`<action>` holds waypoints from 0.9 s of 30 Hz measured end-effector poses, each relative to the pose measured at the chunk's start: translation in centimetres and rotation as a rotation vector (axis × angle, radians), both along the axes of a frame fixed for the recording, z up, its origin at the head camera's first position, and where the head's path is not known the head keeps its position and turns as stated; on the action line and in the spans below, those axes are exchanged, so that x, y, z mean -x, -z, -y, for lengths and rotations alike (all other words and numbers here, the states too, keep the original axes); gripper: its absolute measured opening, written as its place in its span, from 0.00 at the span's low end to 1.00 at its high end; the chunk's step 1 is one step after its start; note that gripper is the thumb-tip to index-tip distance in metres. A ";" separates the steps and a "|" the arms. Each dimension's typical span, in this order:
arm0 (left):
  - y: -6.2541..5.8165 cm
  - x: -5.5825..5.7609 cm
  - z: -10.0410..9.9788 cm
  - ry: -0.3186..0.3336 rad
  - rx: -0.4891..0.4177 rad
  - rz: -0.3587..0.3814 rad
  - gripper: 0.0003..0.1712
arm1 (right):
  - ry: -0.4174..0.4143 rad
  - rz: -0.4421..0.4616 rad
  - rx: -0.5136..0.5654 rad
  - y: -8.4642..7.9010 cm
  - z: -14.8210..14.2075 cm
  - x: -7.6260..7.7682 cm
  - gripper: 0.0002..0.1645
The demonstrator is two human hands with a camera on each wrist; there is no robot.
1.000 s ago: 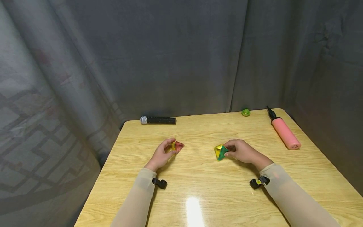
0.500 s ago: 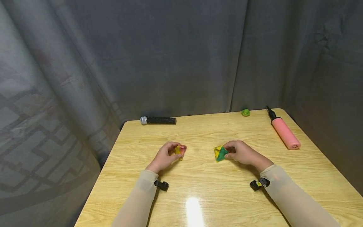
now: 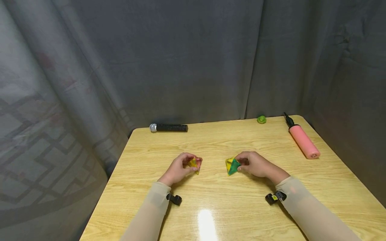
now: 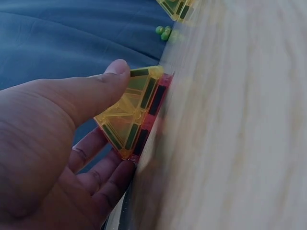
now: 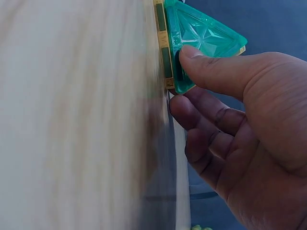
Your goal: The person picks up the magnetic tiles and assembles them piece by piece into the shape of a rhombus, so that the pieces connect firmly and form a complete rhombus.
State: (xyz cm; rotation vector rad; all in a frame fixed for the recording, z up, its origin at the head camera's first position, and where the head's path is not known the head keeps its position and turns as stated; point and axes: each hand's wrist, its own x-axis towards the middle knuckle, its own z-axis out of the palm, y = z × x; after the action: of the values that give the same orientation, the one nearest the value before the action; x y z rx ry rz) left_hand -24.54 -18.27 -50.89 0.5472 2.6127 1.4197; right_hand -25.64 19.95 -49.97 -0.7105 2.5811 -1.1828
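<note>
My left hand (image 3: 181, 167) pinches a small pyramid-like piece of translucent triangular magnetic tiles, with a yellow tile (image 4: 129, 108) facing the thumb and a red tile (image 4: 156, 100) joined along its edge. Across a short gap, my right hand (image 3: 256, 164) grips a similar piece by its right side. That one shows a green tile (image 5: 204, 38) under the thumb and a yellow tile (image 3: 229, 163) on its left. Both pieces sit low, close over the wooden table (image 3: 211, 187). The fingers partly cover the outer sides of each piece.
At the back left of the table lies a black microphone (image 3: 172, 128) with a silver head. A small green toy (image 3: 261, 119) stands at the back edge. A pink hand pump (image 3: 304, 142) with a black nozzle lies at the right. Grey curtains (image 3: 193, 60) hang behind.
My left hand has moved right and nearer to me with its tile piece, which has turned. The right hand has shifted slightly nearer to me. The gap between the two pieces has narrowed.
</note>
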 end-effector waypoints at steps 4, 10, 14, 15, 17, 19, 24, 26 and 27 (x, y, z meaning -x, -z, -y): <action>0.0 -0.2 -0.4 0.016 0.004 -0.006 0.26 | -0.010 -0.003 0.000 0.0 0.3 -0.2 0.17; 0.1 -0.6 -1.0 0.046 0.027 -0.036 0.22 | -0.024 -0.005 0.004 0.1 0.6 -0.6 0.17; 0.1 -0.8 -1.5 0.065 0.033 -0.041 0.22 | -0.035 -0.015 0.005 0.1 0.8 -0.7 0.17; 0.0 -0.9 -1.6 0.069 0.032 -0.043 0.22 | -0.039 -0.019 0.005 0.1 0.8 -0.7 0.17; 0.1 -1.0 -1.8 0.077 0.032 -0.043 0.22 | -0.044 -0.026 0.003 0.1 0.9 -0.7 0.18; 0.2 -1.1 -2.1 0.083 0.035 -0.045 0.22 | -0.044 -0.036 0.000 0.1 1.0 -0.7 0.17; 0.3 -1.2 -2.6 0.092 0.043 -0.046 0.22 | -0.040 -0.057 -0.013 0.1 1.2 -0.8 0.17; 0.3 -1.3 -2.8 0.096 0.051 -0.048 0.22 | -0.041 -0.058 -0.018 0.1 1.3 -0.9 0.17; 0.2 -1.4 -2.9 0.100 0.053 -0.049 0.22 | -0.042 -0.055 -0.019 0.1 1.3 -0.9 0.17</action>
State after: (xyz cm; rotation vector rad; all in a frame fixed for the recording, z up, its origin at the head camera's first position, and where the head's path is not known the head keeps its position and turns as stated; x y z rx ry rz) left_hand -23.16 -15.38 -51.08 0.7048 2.6111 1.3204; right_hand -24.71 18.62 -50.05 -0.8000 2.6047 -1.1399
